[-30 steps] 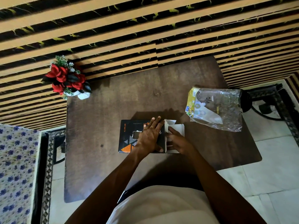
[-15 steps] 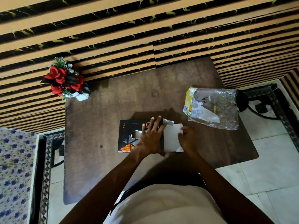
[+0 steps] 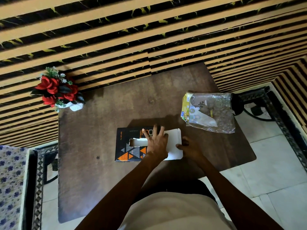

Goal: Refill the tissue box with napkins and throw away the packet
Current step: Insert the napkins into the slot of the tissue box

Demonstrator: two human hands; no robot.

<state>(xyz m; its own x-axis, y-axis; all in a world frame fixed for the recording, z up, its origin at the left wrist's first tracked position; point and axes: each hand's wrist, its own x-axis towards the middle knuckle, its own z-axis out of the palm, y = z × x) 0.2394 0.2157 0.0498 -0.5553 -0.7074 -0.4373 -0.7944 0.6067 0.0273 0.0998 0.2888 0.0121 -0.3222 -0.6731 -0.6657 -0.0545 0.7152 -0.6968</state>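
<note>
A black tissue box (image 3: 127,147) with orange triangles lies flat near the front middle of the brown table (image 3: 99,180). White napkin shows in its top slot. My left hand (image 3: 157,141) lies flat on the box's right part, fingers spread. The box's white end flap (image 3: 174,145) is folded out to the right, and my right hand (image 3: 189,147) grips the flap's lower right edge. The clear plastic napkin packet (image 3: 211,112), crumpled with a yellow printed end, lies at the table's right side, apart from both hands.
A white pot of red artificial flowers (image 3: 58,90) stands at the table's far left corner against the striped wall. A dark metal stand (image 3: 252,103) is beyond the right edge. Patterned cloth (image 3: 10,180) is at the left.
The white end flap has swung out flat to the right of the box. My right hand moved from the box's end opening to the flap's outer edge. My left hand stayed on the box.
</note>
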